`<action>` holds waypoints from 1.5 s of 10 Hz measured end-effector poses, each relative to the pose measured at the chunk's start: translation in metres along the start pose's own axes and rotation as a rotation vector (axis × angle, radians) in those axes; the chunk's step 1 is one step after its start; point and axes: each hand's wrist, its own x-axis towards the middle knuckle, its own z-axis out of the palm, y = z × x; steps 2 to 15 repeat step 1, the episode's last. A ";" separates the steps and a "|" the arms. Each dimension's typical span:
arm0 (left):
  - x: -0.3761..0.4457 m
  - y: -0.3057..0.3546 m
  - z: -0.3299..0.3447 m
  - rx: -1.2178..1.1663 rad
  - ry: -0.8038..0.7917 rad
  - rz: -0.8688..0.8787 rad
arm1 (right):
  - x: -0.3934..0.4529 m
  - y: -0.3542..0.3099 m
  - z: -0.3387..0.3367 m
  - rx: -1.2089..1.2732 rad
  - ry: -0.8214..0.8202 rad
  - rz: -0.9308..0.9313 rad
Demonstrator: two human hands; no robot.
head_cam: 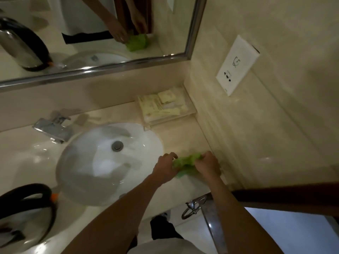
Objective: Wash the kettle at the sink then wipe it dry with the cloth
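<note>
Head view: both hands bunch the cloth (185,163) right of the sink (77,180), left hand (165,170) and right hand (208,166) curled around it. Kettle (25,213) stands well apart, far left; left hand nearer.

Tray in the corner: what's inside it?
The clear tray holds pale yellow sachets and packets, stacked flat. What lies under the top layer is covered. Printing on them is too blurred to read.
</note>
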 end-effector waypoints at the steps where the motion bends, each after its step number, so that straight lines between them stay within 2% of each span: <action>1: 0.001 -0.012 -0.021 -0.079 0.036 -0.015 | -0.006 -0.018 0.004 -0.058 -0.006 -0.078; 15: 0.001 -0.012 -0.021 -0.079 0.036 -0.015 | -0.006 -0.018 0.004 -0.058 -0.006 -0.078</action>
